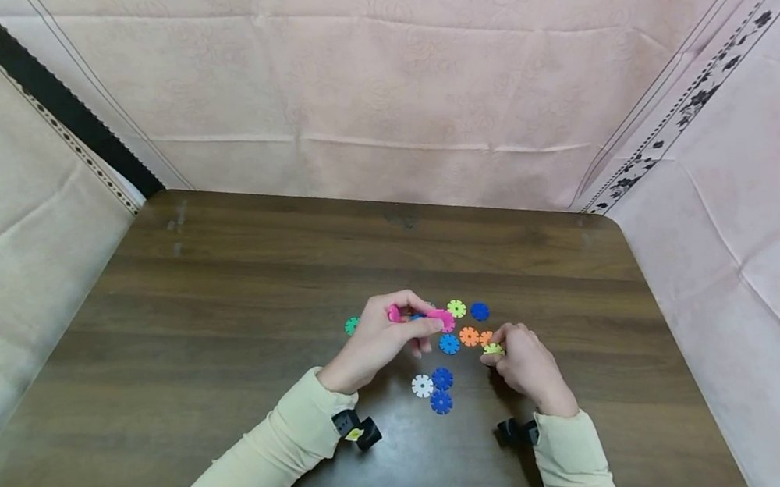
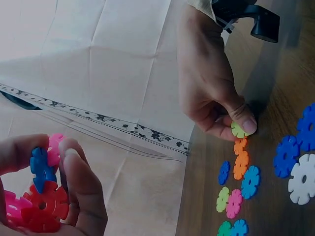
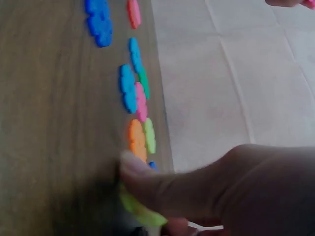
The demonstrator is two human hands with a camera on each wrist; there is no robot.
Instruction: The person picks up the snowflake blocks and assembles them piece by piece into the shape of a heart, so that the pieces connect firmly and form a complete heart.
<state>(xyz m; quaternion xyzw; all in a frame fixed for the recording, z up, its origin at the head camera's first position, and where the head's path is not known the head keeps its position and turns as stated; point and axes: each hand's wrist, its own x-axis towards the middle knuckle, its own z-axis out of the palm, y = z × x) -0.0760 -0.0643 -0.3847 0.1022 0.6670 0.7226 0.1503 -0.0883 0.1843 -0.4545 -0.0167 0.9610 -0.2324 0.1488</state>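
Observation:
My left hand (image 1: 377,329) is raised over the table and holds a joined cluster of notched plastic discs. In the left wrist view the cluster shows a pink disc (image 2: 56,147), a blue disc (image 2: 42,169) and a red disc (image 2: 50,202), with more pink beside the red; fingers hide part of it. Low at the right of the loose discs, my right hand (image 1: 532,367) pinches a yellow-green notched disc (image 2: 240,130) between thumb and fingers. That disc overlaps an orange disc (image 2: 240,146) in the left wrist view.
Several loose discs lie on the wooden table (image 1: 225,291): orange (image 1: 469,336), light blue (image 1: 449,344), yellow-green (image 1: 457,308), dark blue (image 1: 479,311) and green (image 1: 352,325). Nearer me, a white disc (image 1: 422,385) lies beside two dark blue ones (image 1: 441,402). Pale cloth (image 1: 374,80) hangs behind.

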